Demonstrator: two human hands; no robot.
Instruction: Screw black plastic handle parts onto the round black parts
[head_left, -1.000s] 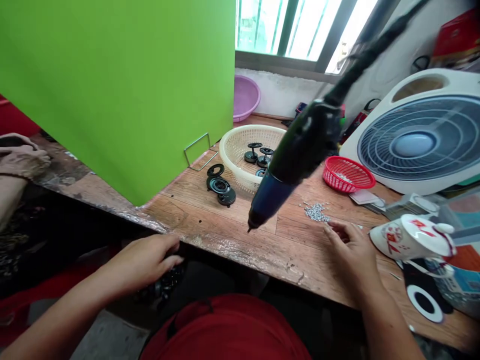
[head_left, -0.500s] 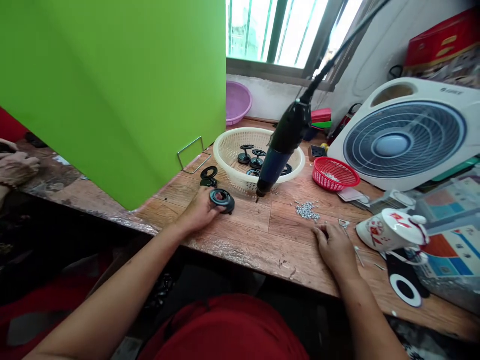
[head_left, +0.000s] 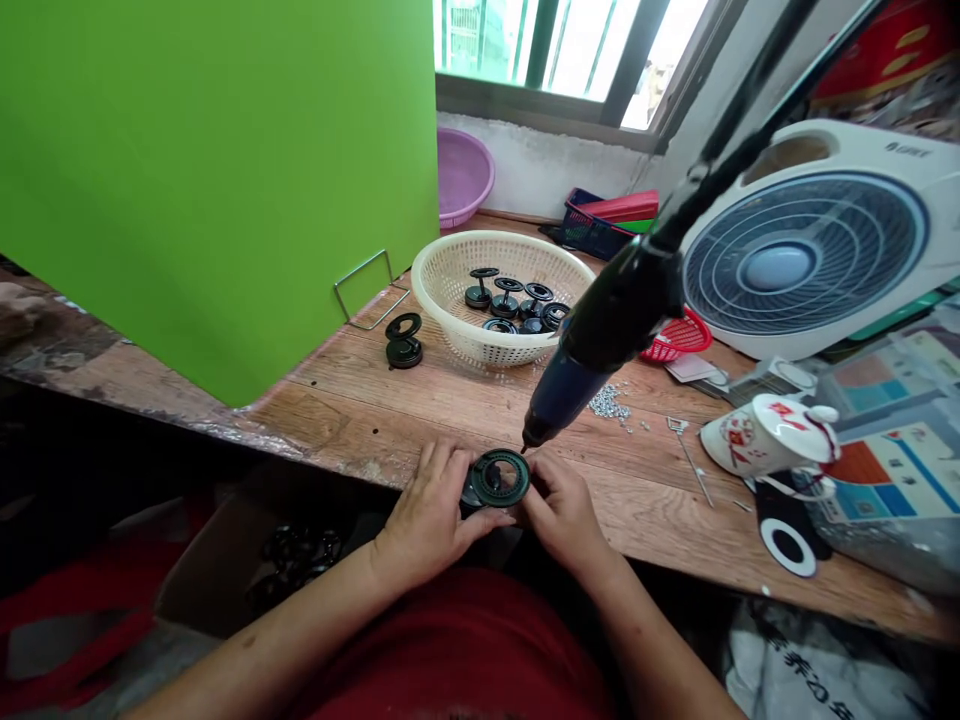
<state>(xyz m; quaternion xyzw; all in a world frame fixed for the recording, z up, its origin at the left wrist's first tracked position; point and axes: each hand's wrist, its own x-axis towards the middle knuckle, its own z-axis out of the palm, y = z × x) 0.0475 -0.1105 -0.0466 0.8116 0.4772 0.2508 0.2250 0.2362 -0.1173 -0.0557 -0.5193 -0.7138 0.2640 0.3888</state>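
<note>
My left hand [head_left: 431, 507] is closed around a black round plastic part with an open ring [head_left: 501, 478] on top, held at the table's front edge. At the ring's right side, my right hand [head_left: 566, 508] has its fingers bent together; anything small in the pinch is hidden. Just above those fingertips is the bit of a hanging electric screwdriver [head_left: 577, 370]. A similar black ringed part [head_left: 404, 342] stands on the table, left of a cream plastic basket [head_left: 480, 345] that holds several more.
Small silver screws [head_left: 609, 402] lie in a pile behind the screwdriver. To the right are a red basket [head_left: 684, 338], a lidded white mug [head_left: 739, 440] and a box fan [head_left: 795, 265]. A green panel [head_left: 225, 180] borders the left side.
My left hand has brought the black part toward the front edge. My right hand has left the screw pile and come to the part. The screwdriver appears lower and nearer.
</note>
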